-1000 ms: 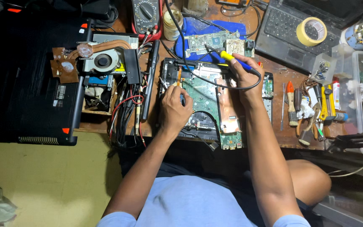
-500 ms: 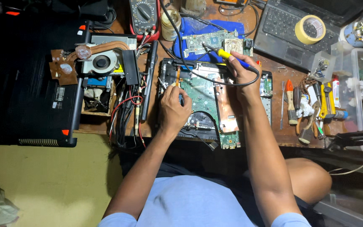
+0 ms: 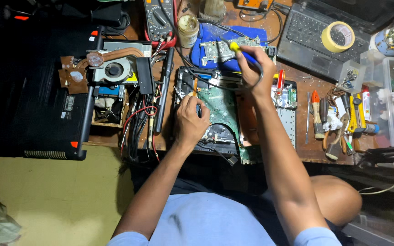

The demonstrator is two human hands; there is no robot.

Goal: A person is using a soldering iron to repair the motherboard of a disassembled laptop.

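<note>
Green circuit board (image 3: 222, 107), flat, rectangular, densely covered with small parts, sits in an opened black laptop chassis (image 3: 185, 79) at the middle of the wooden tabletop (image 3: 306, 152). A copper-coloured plate (image 3: 248, 119) lies along its right side.

My left hand (image 3: 191, 120) rests on the board's left part, grip closed around a thin orange-handled tool (image 3: 195, 86) that stands above my fingers; its tip is hidden. My right hand (image 3: 251, 68) is above the board's upper right edge, grip closed on a soldering iron (image 3: 240, 51) with yellow collar and blue handle, its dark cord looping by my wrist. Whether the tip touches anything, cannot tell.

Just past the iron: a smaller green board (image 3: 220, 49) on a blue pad (image 3: 251, 33). Left of the chassis: black probe-like stick (image 3: 164, 86), tangle of red and black wires (image 3: 140, 123), round fan with copper heat pipe (image 3: 112, 69). Top: multimeter (image 3: 159, 18). Right: grey laptop keyboard (image 3: 315, 38) with a roll of tape (image 3: 338, 36) on it, pliers and cutters (image 3: 338, 123) in a loose pile, red-handled screwdriver (image 3: 280, 82).
</note>
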